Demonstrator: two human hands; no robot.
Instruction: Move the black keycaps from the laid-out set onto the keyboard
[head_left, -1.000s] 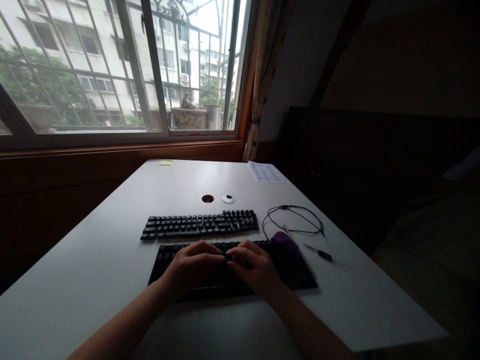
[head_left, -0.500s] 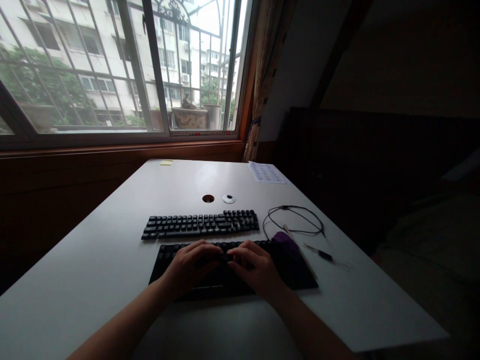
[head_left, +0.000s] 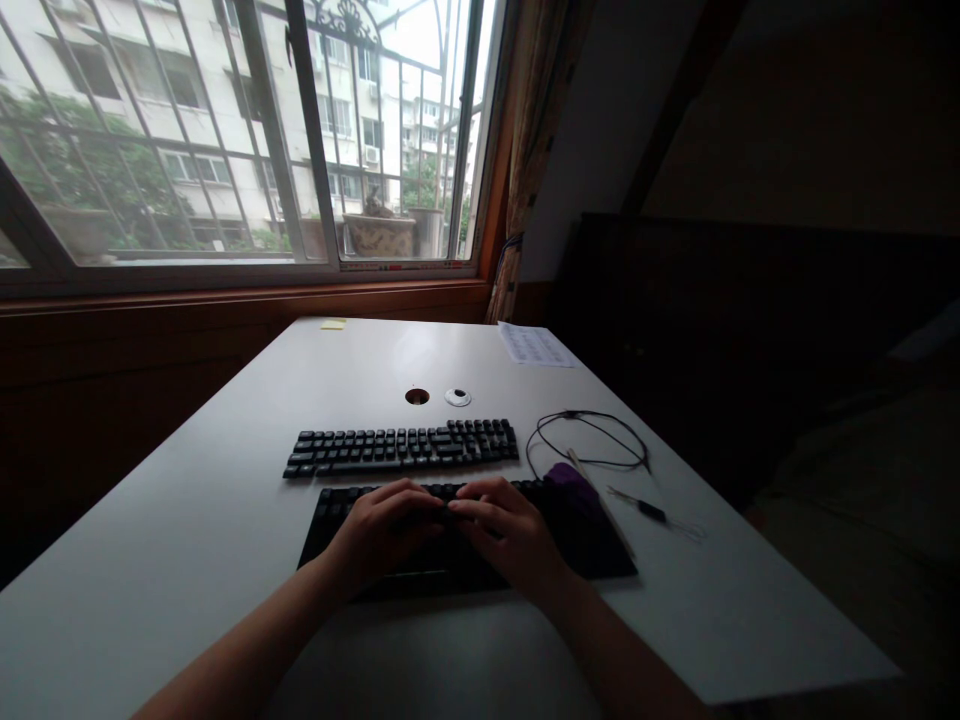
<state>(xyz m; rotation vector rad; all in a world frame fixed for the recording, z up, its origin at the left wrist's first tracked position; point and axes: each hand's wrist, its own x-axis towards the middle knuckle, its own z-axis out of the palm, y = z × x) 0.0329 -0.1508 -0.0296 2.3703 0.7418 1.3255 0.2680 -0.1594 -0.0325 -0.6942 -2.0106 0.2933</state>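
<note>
A black keyboard (head_left: 480,578) lies flat at the near side of the white desk. Over its middle, my left hand (head_left: 386,520) and my right hand (head_left: 506,525) meet with fingertips nearly touching. The fingers of both are curled and drawn together; whatever lies between them is too small and dark to make out. Behind the keyboard, black keycaps (head_left: 401,450) are laid out in keyboard-like rows. A purple cloth (head_left: 571,488) rests on the keyboard's right part, and a thin pale stick (head_left: 619,532) leans or lies beside it.
Right of the keyboard lies a wire tool with a black handle (head_left: 651,511). A looped black cable (head_left: 589,440) is behind it. Farther back are a round desk hole (head_left: 417,397), its white cover (head_left: 457,397), printed paper (head_left: 536,346) and a yellow note (head_left: 333,325). A barred window is beyond.
My right hand has shifted slightly left, its fingers stretching closer to my left fingertips. The left hand has hardly moved, and the things on the desk stay put.
</note>
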